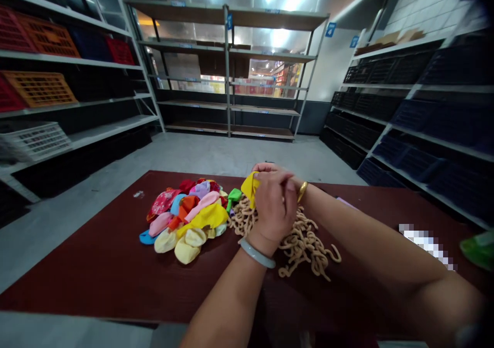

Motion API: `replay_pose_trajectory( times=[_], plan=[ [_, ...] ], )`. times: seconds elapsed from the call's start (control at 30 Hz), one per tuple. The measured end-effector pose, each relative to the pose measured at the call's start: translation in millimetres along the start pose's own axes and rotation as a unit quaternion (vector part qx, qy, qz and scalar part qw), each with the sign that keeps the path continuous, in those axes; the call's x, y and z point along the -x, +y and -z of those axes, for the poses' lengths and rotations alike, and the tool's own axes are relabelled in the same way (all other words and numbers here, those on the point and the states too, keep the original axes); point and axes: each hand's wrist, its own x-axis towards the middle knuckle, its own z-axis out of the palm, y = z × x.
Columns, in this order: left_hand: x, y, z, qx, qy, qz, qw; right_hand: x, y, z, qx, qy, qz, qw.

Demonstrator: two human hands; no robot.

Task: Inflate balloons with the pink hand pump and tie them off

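My left hand (272, 204), with a pale bangle at the wrist, is closed on a small yellow cloth piece (250, 188). Behind it, my right hand (265, 167) curls its fingers at the top edge of the same cloth; a gold bangle sits on that wrist. My left hand covers much of the right. Under both hands lies a heap of tan, curled, cord-like pieces (309, 242). A green cloth piece (233, 197) rests at the heap's left edge. Further left is a pile of colourful cloth pieces (204, 218), in red, pink, yellow, blue and cream.
The dark red table (96, 265) carries everything. A green object (478, 250) lies at its right edge, near a pixelated white patch. Shelves with orange crates (42, 88) stand left, bare-looking metal racks (227, 70) at the back, dark crates (363, 106) right.
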Motion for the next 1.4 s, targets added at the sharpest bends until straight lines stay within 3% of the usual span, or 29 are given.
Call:
replay_pose_trajectory(
  times=[0.1, 0.2, 0.27, 0.33, 0.47, 0.67, 0.77, 0.9, 1.03, 1.23, 1.3, 1.4],
  plan=[
    [-2.6, -7.3, -1.8, -0.014, 0.082, 0.057, 0.995, -11.4, -16.7, 12.4, -0.002, -0.113, 0.017, 0.993],
    [-3.9, -27.1, -10.6, 0.02, 0.121, 0.206, 0.971, -18.5, -30.2, 33.9, -0.001, -0.155, 0.07, 0.986],
    [-2.9, -42.5, -19.3, 0.106, 0.058, 0.308, 0.944, -20.5, -38.7, 47.6, 0.018, -0.151, 0.102, 0.983],
    [-0.5, -52.9, -27.4, 0.209, -0.038, 0.388, 0.897, -21.0, -46.6, 58.4, 0.051, -0.133, 0.118, 0.983],
    [3.6, -48.4, -34.3, 0.333, -0.16, 0.473, 0.8, -20.7, -58.4, 74.1, 0.114, -0.118, 0.139, 0.977],
    [3.3, -27.8, -30.6, 0.401, -0.226, 0.529, 0.713, -15.2, -67.6, 100.4, 0.144, -0.108, 0.115, 0.977],
    [4.8, -25.8, -30.5, 0.419, -0.259, 0.539, 0.683, -11.6, -68.3, 114.3, 0.151, -0.126, 0.092, 0.976],
    [7.9, -20.9, -32.4, 0.41, -0.321, 0.527, 0.671, -9.4, -64.8, 125.8, 0.196, -0.149, 0.066, 0.967],
    [11.1, -11.3, -36.3, 0.403, -0.354, 0.516, 0.668, -7.7, -58.6, 127.1, 0.28, -0.133, 0.047, 0.95],
    [20.7, -1.3, -45.4, 0.314, -0.362, 0.497, 0.723, -6.9, -38.1, 123.1, 0.316, -0.115, 0.021, 0.942],
    [22.2, 1.3, -45.7, 0.325, -0.36, 0.507, 0.712, -8.1, -31.4, 122.7, 0.321, -0.102, 0.015, 0.941],
    [18.2, 3.9, -41.1, 0.411, -0.349, 0.527, 0.657, -9.0, -26.2, 126.5, 0.319, -0.082, 0.017, 0.944]
  ],
)
